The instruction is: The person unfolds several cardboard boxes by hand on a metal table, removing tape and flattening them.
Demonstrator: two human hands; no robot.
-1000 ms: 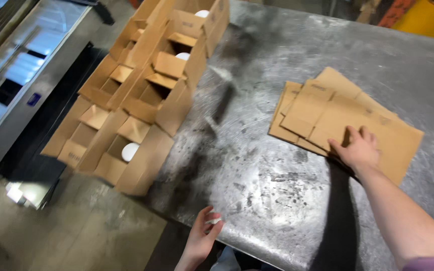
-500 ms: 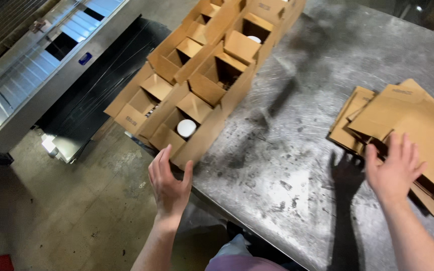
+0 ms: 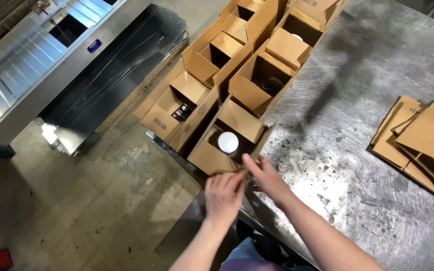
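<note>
An open cardboard box (image 3: 212, 155) stands at the near left edge of the metal table (image 3: 357, 165). Inside it I see a dark container with a white round lid (image 3: 228, 142). My left hand (image 3: 223, 193) touches the box's near flap with its fingers bent onto the flap's edge. My right hand (image 3: 266, 178) is right beside it at the same flap, fingers reaching toward the box corner. Whether either hand pinches the flap is hard to tell. Behind this box runs a row of more open boxes (image 3: 257, 80).
A second row of open boxes (image 3: 197, 85) stands further left, one holding a dark container (image 3: 182, 112). A stack of flat cardboard blanks (image 3: 423, 140) lies on the table's right side. A grey metal machine (image 3: 51, 65) stands on the concrete floor (image 3: 86, 200) at left.
My right hand left the flat cardboard stack and came left to the nearest box. My left hand rose from below the table edge to the same flap. The view shifted left.
</note>
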